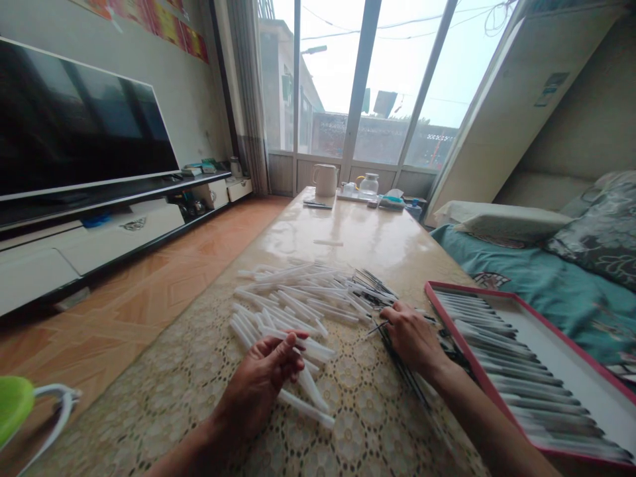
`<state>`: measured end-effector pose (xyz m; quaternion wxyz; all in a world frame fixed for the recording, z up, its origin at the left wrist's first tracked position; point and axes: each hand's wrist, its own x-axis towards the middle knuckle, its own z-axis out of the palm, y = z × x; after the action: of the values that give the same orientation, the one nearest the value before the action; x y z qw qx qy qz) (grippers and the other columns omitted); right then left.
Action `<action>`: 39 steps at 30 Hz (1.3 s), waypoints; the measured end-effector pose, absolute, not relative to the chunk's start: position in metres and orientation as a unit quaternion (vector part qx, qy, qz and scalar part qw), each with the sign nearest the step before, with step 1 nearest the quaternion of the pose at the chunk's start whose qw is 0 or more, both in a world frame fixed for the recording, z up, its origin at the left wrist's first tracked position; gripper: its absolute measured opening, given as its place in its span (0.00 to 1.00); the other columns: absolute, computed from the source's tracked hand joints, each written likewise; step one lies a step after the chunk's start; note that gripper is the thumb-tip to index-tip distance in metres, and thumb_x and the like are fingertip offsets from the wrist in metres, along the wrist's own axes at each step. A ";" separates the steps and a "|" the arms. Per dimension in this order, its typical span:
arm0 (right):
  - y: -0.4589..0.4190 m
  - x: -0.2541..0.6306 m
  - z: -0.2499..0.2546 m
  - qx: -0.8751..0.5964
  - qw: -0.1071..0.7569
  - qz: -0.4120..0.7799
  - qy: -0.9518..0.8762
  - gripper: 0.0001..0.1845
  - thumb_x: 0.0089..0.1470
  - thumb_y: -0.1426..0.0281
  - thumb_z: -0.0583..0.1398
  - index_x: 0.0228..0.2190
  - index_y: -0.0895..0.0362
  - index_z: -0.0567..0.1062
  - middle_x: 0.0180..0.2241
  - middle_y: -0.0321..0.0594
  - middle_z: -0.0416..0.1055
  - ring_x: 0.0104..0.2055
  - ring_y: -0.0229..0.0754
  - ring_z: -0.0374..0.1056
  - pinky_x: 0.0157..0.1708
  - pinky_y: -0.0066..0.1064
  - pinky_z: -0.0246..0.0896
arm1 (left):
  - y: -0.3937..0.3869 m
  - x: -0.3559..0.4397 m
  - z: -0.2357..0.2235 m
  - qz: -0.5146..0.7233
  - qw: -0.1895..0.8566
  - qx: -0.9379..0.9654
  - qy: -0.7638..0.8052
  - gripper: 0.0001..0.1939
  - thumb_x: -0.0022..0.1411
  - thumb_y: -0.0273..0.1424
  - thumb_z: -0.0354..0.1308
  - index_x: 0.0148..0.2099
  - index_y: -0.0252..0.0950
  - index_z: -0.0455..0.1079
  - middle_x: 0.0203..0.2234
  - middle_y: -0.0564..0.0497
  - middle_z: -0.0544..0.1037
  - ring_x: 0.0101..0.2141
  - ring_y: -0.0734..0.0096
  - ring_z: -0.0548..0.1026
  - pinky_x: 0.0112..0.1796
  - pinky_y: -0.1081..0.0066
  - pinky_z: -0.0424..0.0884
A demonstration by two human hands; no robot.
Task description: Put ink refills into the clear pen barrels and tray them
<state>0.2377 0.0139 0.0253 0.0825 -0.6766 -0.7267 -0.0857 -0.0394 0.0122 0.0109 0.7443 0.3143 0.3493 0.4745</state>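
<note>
A heap of clear plastic pen tubes (293,301) lies on the lace-patterned table (199,371). Beside it, to the right, lies a row of thin dark pen refills (397,358). My left hand (265,381) hovers over the near end of the tube heap, fingers curled, pinching one clear tube. My right hand (410,334) rests on the dark refills and pinches one thin refill, its tip pointing left toward the tubes.
A red-rimmed tray (571,361) of finished pens lies at the right, by a teal sofa (546,285). At the table's far end stand a white mug (325,179), a glass teapot (369,185) and a tissue pack. A TV (74,126) and low cabinet line the left wall.
</note>
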 end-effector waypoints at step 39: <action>-0.045 0.149 0.038 -0.559 0.353 0.233 -0.713 0.13 0.59 0.61 0.50 0.38 0.57 0.67 0.15 0.26 0.54 0.17 0.34 0.53 0.19 0.26 0.45 | 0.004 -0.029 0.015 0.426 0.777 0.344 0.311 0.10 0.54 0.32 0.64 0.36 0.29 0.75 0.24 0.44 0.81 0.27 0.68 0.79 0.30 0.74 0.75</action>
<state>0.1486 -0.0452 0.0379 0.3530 -0.5591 -0.7131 0.2329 -0.0290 0.0040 0.0146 0.7769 0.3441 0.3113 0.4256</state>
